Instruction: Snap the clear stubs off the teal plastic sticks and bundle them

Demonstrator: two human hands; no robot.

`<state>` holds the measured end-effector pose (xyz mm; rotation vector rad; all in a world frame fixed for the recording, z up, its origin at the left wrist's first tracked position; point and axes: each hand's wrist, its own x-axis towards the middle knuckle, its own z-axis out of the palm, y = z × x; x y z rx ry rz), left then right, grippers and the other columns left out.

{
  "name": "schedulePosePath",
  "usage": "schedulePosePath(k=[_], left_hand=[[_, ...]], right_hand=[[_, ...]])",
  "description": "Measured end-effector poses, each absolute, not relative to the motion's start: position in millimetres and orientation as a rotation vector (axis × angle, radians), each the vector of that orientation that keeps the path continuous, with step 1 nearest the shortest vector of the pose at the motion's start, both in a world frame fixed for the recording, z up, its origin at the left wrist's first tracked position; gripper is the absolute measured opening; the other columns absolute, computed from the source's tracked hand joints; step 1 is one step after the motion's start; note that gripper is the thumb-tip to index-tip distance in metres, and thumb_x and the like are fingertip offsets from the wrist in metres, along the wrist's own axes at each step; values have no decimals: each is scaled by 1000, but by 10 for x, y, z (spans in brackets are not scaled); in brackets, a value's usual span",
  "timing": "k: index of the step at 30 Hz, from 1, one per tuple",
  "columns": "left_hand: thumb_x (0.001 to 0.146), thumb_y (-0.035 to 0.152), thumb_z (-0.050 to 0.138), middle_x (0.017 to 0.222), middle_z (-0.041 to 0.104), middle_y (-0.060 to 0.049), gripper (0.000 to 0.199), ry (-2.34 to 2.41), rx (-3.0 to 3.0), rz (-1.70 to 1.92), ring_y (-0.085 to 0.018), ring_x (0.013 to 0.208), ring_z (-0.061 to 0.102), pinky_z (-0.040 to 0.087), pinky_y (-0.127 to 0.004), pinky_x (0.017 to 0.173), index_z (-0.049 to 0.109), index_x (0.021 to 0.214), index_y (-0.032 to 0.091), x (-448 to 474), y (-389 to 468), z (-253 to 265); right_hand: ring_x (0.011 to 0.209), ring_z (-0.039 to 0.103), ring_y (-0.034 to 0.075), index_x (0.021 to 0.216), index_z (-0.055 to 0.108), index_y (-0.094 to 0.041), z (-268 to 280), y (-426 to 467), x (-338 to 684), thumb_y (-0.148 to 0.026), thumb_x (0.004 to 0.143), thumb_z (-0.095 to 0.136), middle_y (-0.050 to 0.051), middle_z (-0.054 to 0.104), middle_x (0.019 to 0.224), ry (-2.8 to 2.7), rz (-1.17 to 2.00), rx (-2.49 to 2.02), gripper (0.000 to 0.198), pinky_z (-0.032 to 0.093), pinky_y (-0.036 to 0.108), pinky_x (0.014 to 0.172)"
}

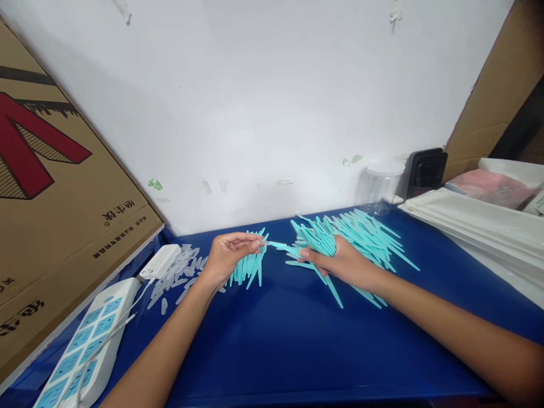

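Observation:
My left hand [233, 254] is closed, pinching a small clear plastic cap [265, 243] between thumb and fingertips. The cap meets the end of a slim turquoise stick [278, 245], which looks like an eyebrow razor and points out from my right hand. My right hand [340, 260] is wrapped round a bunch of these turquoise sticks [318, 241], its thumb lying over them. Under and beside my left hand is a small pile of turquoise sticks [250, 266]. A bigger heap of them [369, 238] spreads behind my right hand. Loose clear caps [181, 269] lie scattered to the left.
A white power strip [91, 340] with a cable and a white adapter [160, 260] borders the left side. Cardboard [76, 187] leans there. At the back right stand a clear jar [383, 187] and a black object [426, 173], near stacked white sheets [471, 226]. The tabletop [297, 351] is blue.

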<state>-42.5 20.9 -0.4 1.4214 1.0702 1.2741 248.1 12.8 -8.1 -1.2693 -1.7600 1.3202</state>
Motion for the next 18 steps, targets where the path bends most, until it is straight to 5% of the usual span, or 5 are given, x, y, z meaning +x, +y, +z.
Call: schedulePosePath(k=[6,13,18], left_hand=[[71,27,91,101,81,-11,24,1066,1426,1293,-26,93,77,63,-39,85,81,89,15,-433,212,-9],[70,24,91,100,80,-11,17,1039,1482,1314,-25,88,77,65,-38,82,82,82,15,-441,214,-14],[70,24,91,97,80,-11,15,1040,1491,1327,-25,87,77,66,-37,80,82,79,16,-429,207,-11]], right_hand=[[68,60,19,65,50,-23,-137,151,2488,-69,78,73,-2,54,60,-1577,1516,-1245,54,42,30,66],[49,30,8,97,64,-16,-21,134,2477,-62,77,79,-9,43,53,-1419,1779,-1191,53,23,24,50],[43,19,5,95,70,-13,7,163,2507,-59,84,74,-11,34,48,-1392,1980,-1054,47,12,25,45]])
